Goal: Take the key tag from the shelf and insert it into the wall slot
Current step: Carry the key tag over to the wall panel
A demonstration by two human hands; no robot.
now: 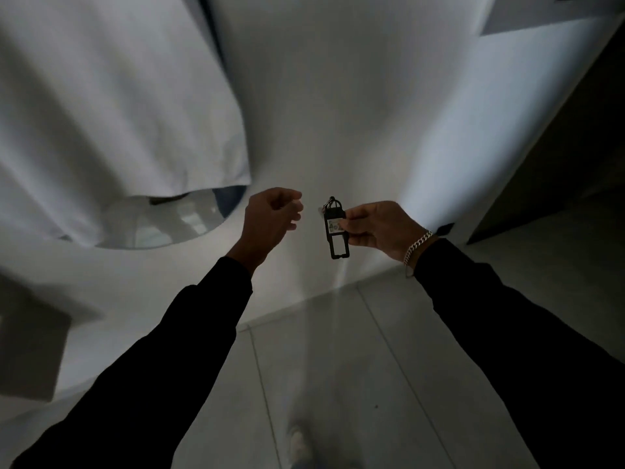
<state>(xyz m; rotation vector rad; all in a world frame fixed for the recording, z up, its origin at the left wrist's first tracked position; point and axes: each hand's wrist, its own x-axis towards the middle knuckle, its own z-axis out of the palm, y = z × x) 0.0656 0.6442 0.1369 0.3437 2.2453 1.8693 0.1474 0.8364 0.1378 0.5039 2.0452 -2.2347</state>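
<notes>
My right hand [382, 228] pinches a black key tag [334, 231] by its edge. The tag hangs upright in front of a white wall and carries a pale label with a number. A small ring sits at its top. My left hand [272, 214] hovers a short way left of the tag with fingers loosely curled and nothing in it. Both arms wear dark sleeves, and a silver bracelet [417, 247] circles my right wrist. No wall slot can be made out with certainty. The shelf is not in view.
A white cloth [118, 113] hangs at the upper left over a round mirror [162, 228]. A dark doorway [558, 157] opens on the right, with a small dark object [445, 228] low on the wall beside it. Grey floor tiles [338, 367] lie below.
</notes>
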